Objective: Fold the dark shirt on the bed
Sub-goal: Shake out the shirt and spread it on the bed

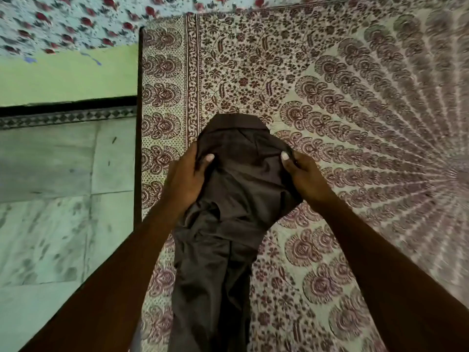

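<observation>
1. Left hand (186,180): grips the left edge of the dark shirt (228,212), thumb on top of the cloth, remaining fingers curled beneath the fold and out of sight.
2. Right hand (304,179): grips the opposite, right edge of the shirt at about the same height, thumb pressed on top, fingers wrapped under the fabric.
3. The 2 hands are apart, with a slack, creased span of cloth between them.
4. Shirt, upper portion: a flat band, possibly the collar, lies beyond the hands on the bed cover (330,110).
5. Shirt, lower portion: trails in loose, bunched folds toward the person, between the 2 forearms, reaching the bottom edge of the view. Whether it is lifted or resting there cannot be told.
6. Position: the shirt lies near the left edge of the bed, on a cover printed in maroon floral and fan motifs.
7. Surroundings: a pale tiled floor (50,199) left of the bed; a green wall (63,77) beyond it; a red-flowered fabric (76,21) at the top left.
</observation>
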